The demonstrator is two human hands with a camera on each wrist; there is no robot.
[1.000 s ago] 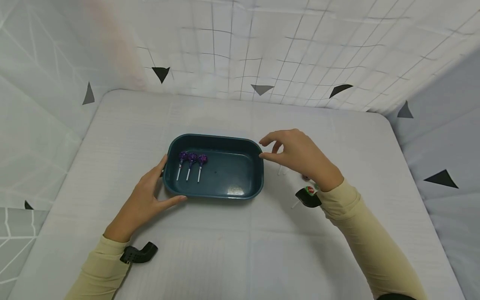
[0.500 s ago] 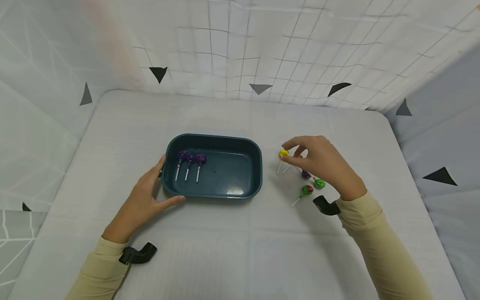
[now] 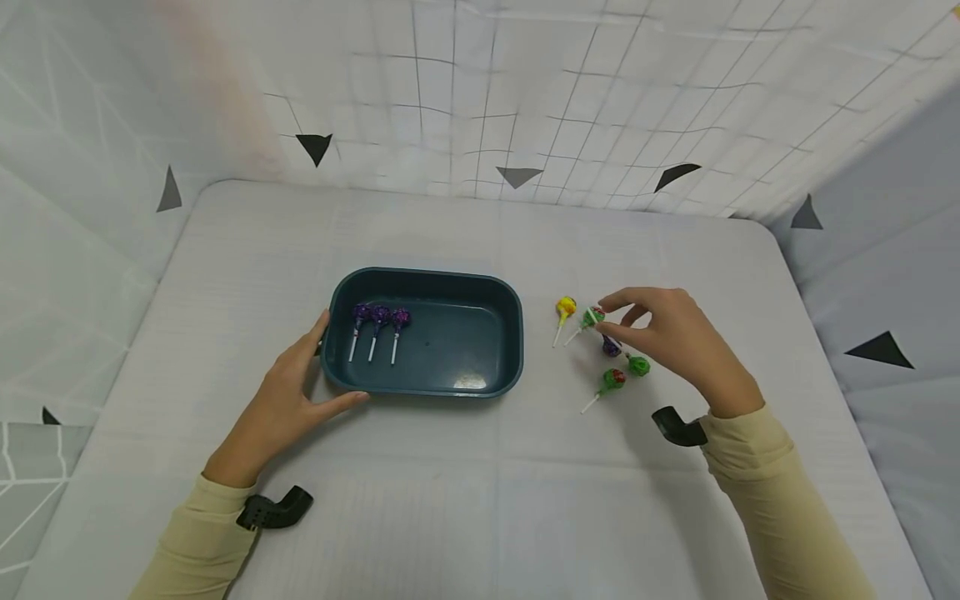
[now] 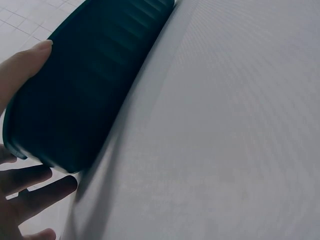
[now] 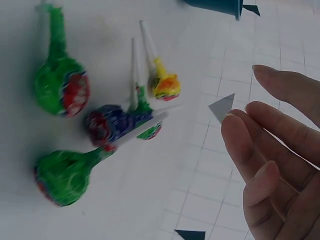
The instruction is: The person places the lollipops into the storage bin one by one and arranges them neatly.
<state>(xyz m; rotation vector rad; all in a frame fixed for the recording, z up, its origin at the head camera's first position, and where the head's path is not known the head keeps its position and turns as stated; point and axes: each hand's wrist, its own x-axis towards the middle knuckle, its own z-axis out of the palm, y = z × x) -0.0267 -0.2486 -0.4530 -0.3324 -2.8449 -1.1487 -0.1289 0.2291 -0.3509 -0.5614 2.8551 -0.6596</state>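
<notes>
- Left hand (image 3: 281, 404) is resting at tray (image 3: 461, 342) corner, thumb touching near side, fingers extended around the end, not curled.
- Right hand (image 3: 671, 343) is hovering over loose pops, fingers curved, thumb and fingertips apart, gripping nothing.
- Three purple pops (image 3: 379, 315) are lying side by side inside tray, at its left end.
- Five are lying right of tray: yellow pop (image 3: 566, 306), purple pop (image 3: 611, 347), three green pops (image 5: 62, 177).
- Pops are looking light, hard-headed, stiff-sticked; wrappers probably slippery, candy could crack if dropped.
- Best hold likely head or stick; sticks are crossing by purple pop, might drag neighbours.
- Tray is looking light, rigid; hold by rim.
- Red wrapper label (image 5: 75, 95) is showing pale lettering, unreadable.
</notes>
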